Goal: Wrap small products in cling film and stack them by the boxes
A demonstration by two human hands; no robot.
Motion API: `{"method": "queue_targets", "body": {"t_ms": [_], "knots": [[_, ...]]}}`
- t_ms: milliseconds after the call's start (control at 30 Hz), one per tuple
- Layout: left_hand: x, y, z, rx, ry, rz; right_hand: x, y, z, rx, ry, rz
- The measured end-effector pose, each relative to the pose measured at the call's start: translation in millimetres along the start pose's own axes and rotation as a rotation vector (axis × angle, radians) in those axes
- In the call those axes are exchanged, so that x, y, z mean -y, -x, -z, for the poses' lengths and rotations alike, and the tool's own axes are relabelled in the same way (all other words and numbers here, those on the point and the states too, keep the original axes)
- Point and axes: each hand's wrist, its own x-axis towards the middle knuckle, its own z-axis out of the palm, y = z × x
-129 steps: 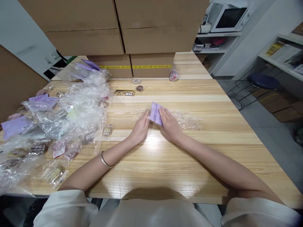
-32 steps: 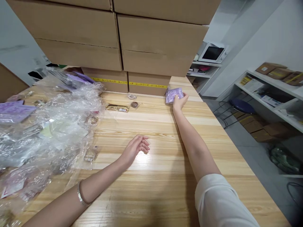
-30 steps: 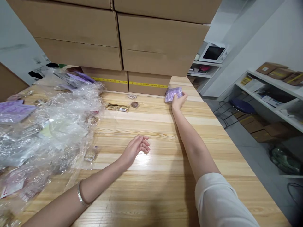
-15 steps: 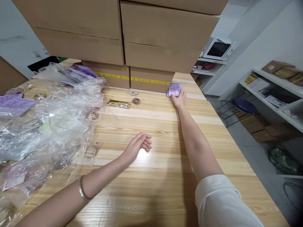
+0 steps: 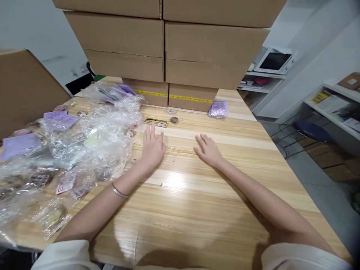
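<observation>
My left hand (image 5: 153, 147) is open, its fingers reaching toward a gold packet (image 5: 156, 122) just beyond them; I cannot tell if they touch. My right hand (image 5: 208, 149) is open over the wooden table (image 5: 180, 213), holding nothing. A purple packet in clear wrap (image 5: 218, 109) lies farther back, beyond the right hand. Near the gold packet are a small brown round item in clear wrap (image 5: 174, 120) and a pale round one (image 5: 171, 111). Left of my left hand spreads a heap of clear plastic bags (image 5: 107, 123), some holding small items I cannot make out.
Stacked cardboard boxes (image 5: 208, 56) stand along the table's back, with yellow tape (image 5: 191, 98) on the lowest ones. Another carton (image 5: 30, 86) is at the left. Purple packets (image 5: 21, 145) lie among the bags. Beyond the right edge are shelves with a microwave (image 5: 272, 61) and a stool (image 5: 312, 130).
My right hand has let go of the purple packet and drawn back toward me. My left hand has moved forward and its fingers have spread. The view has shifted left.
</observation>
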Motion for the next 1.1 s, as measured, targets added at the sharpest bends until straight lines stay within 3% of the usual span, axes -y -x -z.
{"method": "queue_targets", "body": {"t_ms": [100,200,300,400,500,600,733,833,933,1033,1100], "knots": [[20,-8,-0.4,0.083,-0.228,0.098,22,24,1,0.023,-0.013,0.083],[28,-11,5.5,0.196,-0.306,0.110,30,32,2,0.022,-0.055,0.081],[23,-11,16.5,0.209,-0.183,0.019,30,32,4,-0.003,-0.194,0.056],[7,-4,23.7,0.228,-0.016,-0.058,29,29,9,-0.041,-0.582,0.000],[-18,12,22.1,0.270,0.220,-0.206,33,20,16,-0.020,-1.057,-0.165],[-46,33,16.2,0.347,0.562,-0.422,45,3,22,0.158,-1.318,-0.269],[-70,59,15.0,0.479,0.750,-0.683,69,-18,24,0.489,-1.508,-0.337],[-71,66,22.7,0.566,0.694,-0.799,83,-22,22,0.417,-1.493,-0.318],[-63,59,32.1,0.410,0.681,-0.639,87,-16,21,0.301,-1.520,-0.334],[-51,43,33.9,0.185,0.617,-0.287,83,-5,23,0.247,-1.575,-0.359],[-45,35,29.0,0.180,0.506,-0.088,80,4,25,0.237,-1.599,-0.366]]}}
